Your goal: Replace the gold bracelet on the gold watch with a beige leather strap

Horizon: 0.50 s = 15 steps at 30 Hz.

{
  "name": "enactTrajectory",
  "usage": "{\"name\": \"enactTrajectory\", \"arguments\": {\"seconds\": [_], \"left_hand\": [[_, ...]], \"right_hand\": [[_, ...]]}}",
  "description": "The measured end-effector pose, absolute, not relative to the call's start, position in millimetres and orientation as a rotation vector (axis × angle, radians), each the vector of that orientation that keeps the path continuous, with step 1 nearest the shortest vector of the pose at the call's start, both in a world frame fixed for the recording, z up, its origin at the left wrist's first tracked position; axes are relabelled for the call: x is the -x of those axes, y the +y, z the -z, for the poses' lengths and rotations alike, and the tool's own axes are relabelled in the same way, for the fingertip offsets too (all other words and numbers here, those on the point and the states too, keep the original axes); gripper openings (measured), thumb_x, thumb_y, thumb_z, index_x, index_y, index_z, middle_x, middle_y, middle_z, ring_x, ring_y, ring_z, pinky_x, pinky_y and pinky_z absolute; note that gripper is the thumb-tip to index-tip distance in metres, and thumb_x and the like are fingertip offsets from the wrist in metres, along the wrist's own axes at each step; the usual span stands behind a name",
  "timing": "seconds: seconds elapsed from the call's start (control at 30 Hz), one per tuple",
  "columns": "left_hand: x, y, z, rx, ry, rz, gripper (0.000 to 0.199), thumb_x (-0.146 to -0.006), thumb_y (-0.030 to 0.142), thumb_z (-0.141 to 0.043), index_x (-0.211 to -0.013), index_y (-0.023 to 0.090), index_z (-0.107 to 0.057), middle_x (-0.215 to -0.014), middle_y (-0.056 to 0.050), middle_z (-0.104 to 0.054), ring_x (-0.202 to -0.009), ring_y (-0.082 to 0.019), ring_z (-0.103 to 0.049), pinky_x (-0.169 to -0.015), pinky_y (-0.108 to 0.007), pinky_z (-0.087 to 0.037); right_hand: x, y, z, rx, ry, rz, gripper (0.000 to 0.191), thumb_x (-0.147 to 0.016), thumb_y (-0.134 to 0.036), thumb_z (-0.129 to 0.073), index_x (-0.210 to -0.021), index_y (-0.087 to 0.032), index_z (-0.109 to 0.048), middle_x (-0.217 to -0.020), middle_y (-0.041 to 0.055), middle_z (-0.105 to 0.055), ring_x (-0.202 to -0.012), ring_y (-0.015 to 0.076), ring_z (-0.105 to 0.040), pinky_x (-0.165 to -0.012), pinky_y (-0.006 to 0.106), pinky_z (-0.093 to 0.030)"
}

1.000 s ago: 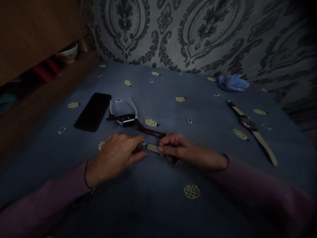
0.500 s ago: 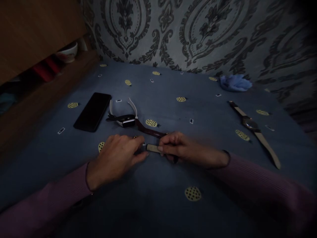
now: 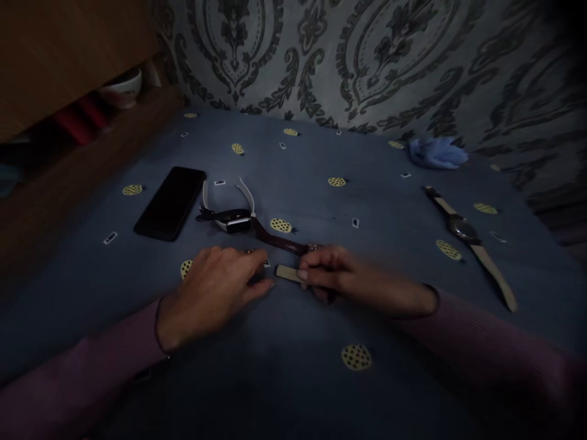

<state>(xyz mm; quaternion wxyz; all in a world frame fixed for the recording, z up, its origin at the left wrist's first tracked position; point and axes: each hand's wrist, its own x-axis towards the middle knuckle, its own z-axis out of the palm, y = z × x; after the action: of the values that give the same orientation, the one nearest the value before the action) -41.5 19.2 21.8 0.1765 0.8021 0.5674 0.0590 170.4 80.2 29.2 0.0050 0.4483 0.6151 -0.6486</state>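
Note:
My right hand [image 3: 337, 274] pinches a strap with a beige underside [image 3: 288, 273], whose free end points left. My left hand [image 3: 220, 284] is just left of that end, thumb and forefinger apart with a gap between them and nothing visible inside. Behind both hands lies a dark brown strap [image 3: 282, 243], running from a white-banded watch with a black screen [image 3: 239, 226] to my right fingers. A dark band [image 3: 224, 216] rests across the white-banded watch. Whether the beige and brown straps belong to one watch is hidden by my right hand.
A black phone [image 3: 170, 203] lies left of the watches. Another watch [image 3: 464, 229] with a beige-backed strap is stretched out at the right. Crumpled blue material [image 3: 437, 153] sits near the patterned wall. A wooden shelf with a bowl [image 3: 123, 89] borders the blue patterned cloth [image 3: 312, 159] at the left.
My right hand has shifted slightly right with the strap, and the gap between the strap's end and my left fingers is wider. My left hand has barely moved.

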Motion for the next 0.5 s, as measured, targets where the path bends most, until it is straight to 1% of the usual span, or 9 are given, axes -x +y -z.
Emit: {"name": "enactTrajectory", "arguments": {"seconds": [0.13, 0.23, 0.33, 0.5], "left_hand": [[45, 21, -24, -2.229, 1.552, -0.214, 0.021, -0.089, 0.037, -0.062, -0.078, 0.019, -0.059, -0.056, 0.005, -0.057, -0.049, -0.01, -0.049, -0.049, -0.024, -0.024], [47, 23, -27, -2.181, 1.489, -0.228, 0.018, -0.091, 0.031, -0.06, -0.078, 0.019, -0.06, -0.052, 0.007, -0.052, -0.047, -0.008, -0.046, -0.049, -0.023, -0.025], [48, 24, -29, -2.144, 1.475, -0.216, 0.017, -0.09, 0.03, -0.061, -0.077, 0.019, -0.06, -0.053, 0.007, -0.053, -0.047, -0.008, -0.046, -0.048, -0.022, -0.025], [47, 25, -29, -2.153, 1.489, -0.228, 0.02, -0.089, 0.031, -0.062, -0.073, 0.019, -0.059, -0.055, 0.007, -0.054, -0.049, -0.009, -0.047, -0.049, -0.023, -0.026]], "right_hand": [[-176, 70, -27, -1.452, 1.849, 2.092, 0.032, -0.075, -0.045, -0.069, -0.065, -0.017, -0.057, -0.051, -0.0056, -0.05, -0.048, 0.0073, -0.044, -0.048, 0.022, -0.034], [-177, 62, -23, -1.489, 1.799, 2.147, 0.033, -0.077, -0.047, -0.068, -0.067, -0.017, -0.057, -0.049, -0.0057, -0.05, -0.043, 0.0064, -0.041, -0.044, 0.022, -0.031], [-175, 58, -21, -1.499, 1.802, 2.155, 0.034, -0.08, -0.045, -0.066, -0.064, -0.017, -0.054, -0.047, -0.0055, -0.051, -0.04, 0.0051, -0.038, -0.042, 0.021, -0.027], [-173, 56, -23, -1.506, 1.819, 2.131, 0.034, -0.081, -0.044, -0.065, -0.063, -0.018, -0.052, -0.047, -0.0052, -0.051, -0.039, 0.0054, -0.039, -0.042, 0.021, -0.027]]}}
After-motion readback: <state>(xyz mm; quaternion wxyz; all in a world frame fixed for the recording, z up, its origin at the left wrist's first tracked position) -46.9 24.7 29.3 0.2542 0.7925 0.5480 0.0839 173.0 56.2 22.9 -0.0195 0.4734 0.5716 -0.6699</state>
